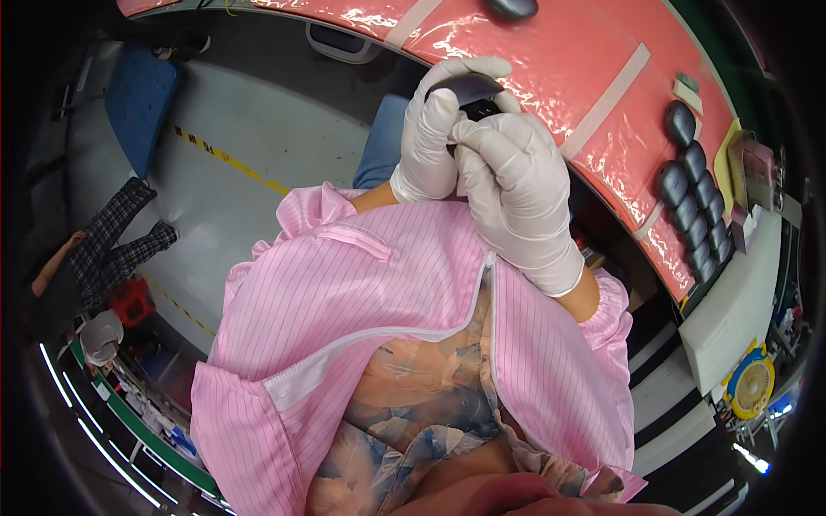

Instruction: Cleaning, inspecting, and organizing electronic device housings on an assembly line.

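Observation:
Both of my hands wear white gloves and meet in front of my chest, at the edge of the bench. My left hand (428, 142) curls around a dark grey computer mouse (465, 89), its fingers over the far side and its thumb on the near side. A glossy black part shows below the mouse's curved shell. Against that near side, my right hand (519, 185) is closed with bent fingers pressed together at the mouse. Its fingertips partly cover the mouse, and any small thing between them is hidden.
A pink, plastic-covered bench (551, 52) curves beyond my hands, with pale tape strips across it. One dark mouse (512, 7) lies at its far side. Several more mice (687, 206) sit in rows at the right, near a yellow fan (750, 384). Another person's legs (112, 249) show at left.

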A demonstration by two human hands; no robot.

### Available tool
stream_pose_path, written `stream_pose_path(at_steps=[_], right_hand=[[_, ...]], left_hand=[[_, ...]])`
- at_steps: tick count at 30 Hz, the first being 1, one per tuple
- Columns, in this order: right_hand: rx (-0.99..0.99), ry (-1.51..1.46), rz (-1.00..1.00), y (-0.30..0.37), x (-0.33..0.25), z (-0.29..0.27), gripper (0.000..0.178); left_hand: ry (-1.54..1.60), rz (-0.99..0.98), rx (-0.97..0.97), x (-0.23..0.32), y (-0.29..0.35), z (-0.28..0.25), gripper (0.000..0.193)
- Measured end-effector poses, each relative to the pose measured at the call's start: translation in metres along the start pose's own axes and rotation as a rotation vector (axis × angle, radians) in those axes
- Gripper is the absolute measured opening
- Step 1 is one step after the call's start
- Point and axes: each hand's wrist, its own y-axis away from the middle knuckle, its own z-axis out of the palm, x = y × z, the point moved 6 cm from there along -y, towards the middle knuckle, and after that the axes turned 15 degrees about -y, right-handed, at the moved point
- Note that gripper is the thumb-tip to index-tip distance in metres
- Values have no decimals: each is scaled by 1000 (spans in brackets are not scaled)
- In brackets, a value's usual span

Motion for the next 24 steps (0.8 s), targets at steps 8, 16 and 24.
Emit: stream_pose_path(at_steps=[8,16,24], right_hand=[[24,415,103,3,20,-9,34],[-2,390,129,0,34,-11,33],[-62,532,119,-3,28,-10,33]], left_hand=[[-174,11,21,-22,-10,1,66],[-194,-40,20,-35,-15,-3,67],[-148,-71,-1,-36,-13,-1,76]])
